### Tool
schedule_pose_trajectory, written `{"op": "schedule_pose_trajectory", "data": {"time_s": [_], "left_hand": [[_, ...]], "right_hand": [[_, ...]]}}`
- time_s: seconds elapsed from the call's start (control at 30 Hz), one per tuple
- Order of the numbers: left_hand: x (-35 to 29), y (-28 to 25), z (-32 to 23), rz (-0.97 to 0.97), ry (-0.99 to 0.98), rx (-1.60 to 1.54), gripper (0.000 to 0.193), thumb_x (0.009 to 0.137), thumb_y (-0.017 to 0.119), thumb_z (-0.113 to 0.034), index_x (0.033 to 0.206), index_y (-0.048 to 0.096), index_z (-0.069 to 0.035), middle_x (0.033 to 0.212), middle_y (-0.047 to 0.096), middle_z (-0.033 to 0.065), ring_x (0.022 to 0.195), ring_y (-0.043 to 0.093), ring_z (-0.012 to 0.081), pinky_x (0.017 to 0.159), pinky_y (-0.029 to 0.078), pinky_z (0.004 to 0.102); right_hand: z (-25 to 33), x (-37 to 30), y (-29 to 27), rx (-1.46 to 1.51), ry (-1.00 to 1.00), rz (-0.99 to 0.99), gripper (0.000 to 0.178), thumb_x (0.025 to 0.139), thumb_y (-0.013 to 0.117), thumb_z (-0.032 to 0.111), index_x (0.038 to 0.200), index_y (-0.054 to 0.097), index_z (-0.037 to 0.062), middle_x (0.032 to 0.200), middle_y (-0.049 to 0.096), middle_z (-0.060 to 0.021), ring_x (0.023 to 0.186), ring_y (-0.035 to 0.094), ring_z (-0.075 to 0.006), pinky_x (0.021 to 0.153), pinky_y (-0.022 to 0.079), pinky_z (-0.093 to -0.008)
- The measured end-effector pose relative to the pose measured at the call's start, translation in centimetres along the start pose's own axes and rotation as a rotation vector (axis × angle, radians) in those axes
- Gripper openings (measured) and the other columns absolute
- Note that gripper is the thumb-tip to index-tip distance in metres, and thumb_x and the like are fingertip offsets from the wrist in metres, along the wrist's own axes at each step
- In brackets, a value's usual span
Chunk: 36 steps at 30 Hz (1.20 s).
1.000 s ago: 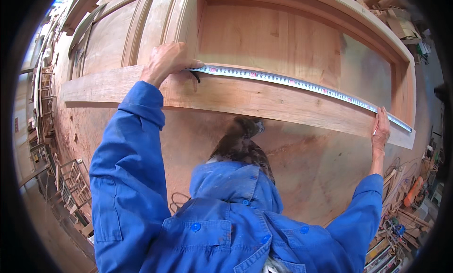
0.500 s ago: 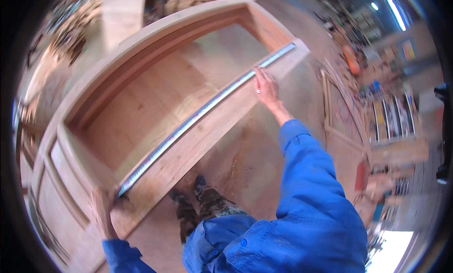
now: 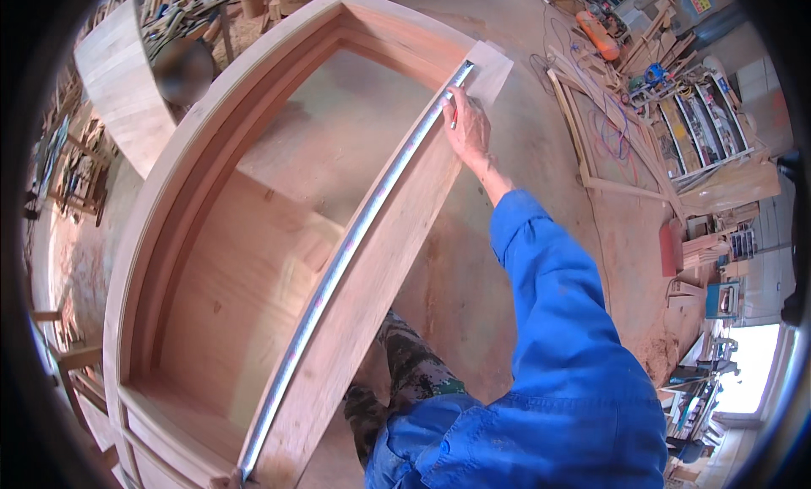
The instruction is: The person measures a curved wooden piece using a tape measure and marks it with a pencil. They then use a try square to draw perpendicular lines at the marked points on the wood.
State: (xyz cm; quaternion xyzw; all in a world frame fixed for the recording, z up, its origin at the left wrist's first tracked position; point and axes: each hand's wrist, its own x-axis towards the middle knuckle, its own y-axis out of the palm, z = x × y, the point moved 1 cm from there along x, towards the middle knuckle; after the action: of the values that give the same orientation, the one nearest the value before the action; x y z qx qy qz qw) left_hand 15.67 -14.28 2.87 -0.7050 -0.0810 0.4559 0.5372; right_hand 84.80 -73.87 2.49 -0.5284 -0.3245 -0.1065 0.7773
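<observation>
A long steel tape measure [image 3: 334,273] lies stretched along a pale wooden board [image 3: 372,295], the near side of a large open wooden frame [image 3: 160,193]. At the tape's far end my right hand [image 3: 469,132] rests on the board, fingers curled with their tips against the tape. A thin red and white stick, apparently a pencil [image 3: 454,115], sits between its fingers. Of my left hand [image 3: 224,482], only a bit shows at the lower edge, beside the tape's near end; the rest is cut off.
A curved wooden panel [image 3: 122,75] stands at the far left, near piles of scrap wood. To the right, a slim wooden frame [image 3: 583,142] and coiled hoses lie on the floor, with a rack [image 3: 697,121] of tools behind. An orange cylinder [image 3: 598,37] lies farther back.
The view has turned, so the wooden frame and tape now run more steeply. My right hand is closer to the tape's far end; my left hand has slipped mostly out of view.
</observation>
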Motion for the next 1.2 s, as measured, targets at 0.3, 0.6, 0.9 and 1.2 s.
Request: {"op": "schedule_pose_trajectory", "data": {"time_s": [0.3,0.6,0.9,1.2], "left_hand": [[-1.6,-1.1,-0.5,0.157,-0.129,-0.202,0.046,0.097,0.072,-0.04,0.07,0.073,-0.004,0.055,0.056,0.0027,0.058,0.045,0.0114,0.052,0.033,0.0366],[1.6,-1.0,-3.0,0.235,-0.301,-0.277,0.036,0.097,0.072,-0.035,0.079,0.075,-0.004,0.059,0.057,0.0048,0.06,0.046,0.0123,0.052,0.033,0.0367],[6.0,-0.5,-5.5,0.27,-0.35,-0.247,0.034,0.097,0.071,-0.033,0.08,0.074,-0.003,0.062,0.057,0.0071,0.062,0.048,0.0153,0.054,0.034,0.0383],[9.4,-0.6,-5.8,0.279,-0.338,-0.232,0.032,0.096,0.071,-0.031,0.081,0.073,-0.003,0.065,0.058,0.0095,0.064,0.049,0.0183,0.056,0.036,0.04]], "right_hand": [[-3.0,0.8,1.8,0.078,-0.029,0.104,0.026,0.097,0.068,0.02,0.119,0.063,0.0064,0.108,0.071,-0.0164,0.098,0.063,-0.036,0.087,0.05,-0.0463],[-3.7,0.9,2.3,0.101,0.039,0.212,0.039,0.093,0.071,0.015,0.131,0.063,0.0078,0.129,0.068,-0.0167,0.103,0.06,-0.0352,0.091,0.05,-0.046],[-4.2,1.5,2.5,0.093,0.069,0.242,0.038,0.092,0.073,0.011,0.128,0.063,0.003,0.132,0.067,-0.0188,0.119,0.062,-0.0366,0.102,0.047,-0.045],[-4.8,1.6,3.5,0.189,0.098,0.157,0.036,0.09,0.076,0.006,0.123,0.065,0.0008,0.127,0.068,-0.0205,0.121,0.064,-0.0408,0.102,0.052,-0.0496]]}}
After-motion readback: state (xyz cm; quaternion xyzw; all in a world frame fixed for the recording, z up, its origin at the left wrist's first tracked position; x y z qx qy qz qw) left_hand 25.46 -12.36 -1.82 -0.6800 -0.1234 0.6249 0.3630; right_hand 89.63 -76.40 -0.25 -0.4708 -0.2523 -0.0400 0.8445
